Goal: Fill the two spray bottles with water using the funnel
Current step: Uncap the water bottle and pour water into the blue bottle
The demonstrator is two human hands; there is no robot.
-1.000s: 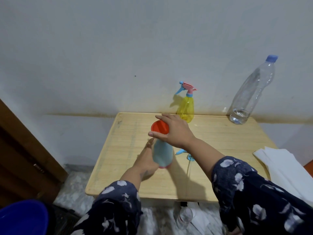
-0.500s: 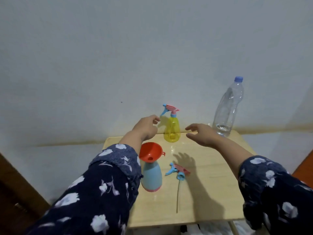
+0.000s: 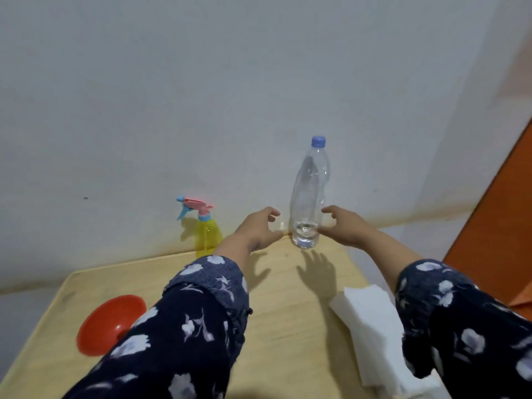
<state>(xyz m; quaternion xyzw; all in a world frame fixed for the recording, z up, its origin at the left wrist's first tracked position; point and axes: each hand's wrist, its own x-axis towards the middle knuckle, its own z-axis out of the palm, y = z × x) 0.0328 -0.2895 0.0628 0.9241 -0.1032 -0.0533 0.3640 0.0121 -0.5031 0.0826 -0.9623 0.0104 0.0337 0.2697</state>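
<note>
A clear water bottle (image 3: 309, 194) with a blue cap stands at the back of the wooden table (image 3: 290, 326), a little water in its bottom. My left hand (image 3: 259, 228) and my right hand (image 3: 344, 226) reach toward it from either side, fingers spread, close to it without clasping it. The yellow spray bottle (image 3: 207, 231) with its pink and blue trigger head stands against the wall, left of my left hand. The red funnel (image 3: 108, 323) shows at the lower left; my left sleeve hides the blue spray bottle under it.
A folded white cloth (image 3: 371, 329) lies on the table's right edge under my right forearm. A grey wall rises right behind the table. An orange surface (image 3: 498, 226) fills the far right.
Both hands have moved right, from around the yellow spray bottle to either side of the water bottle. The view has swung right, so the funnel now sits at the lower left.
</note>
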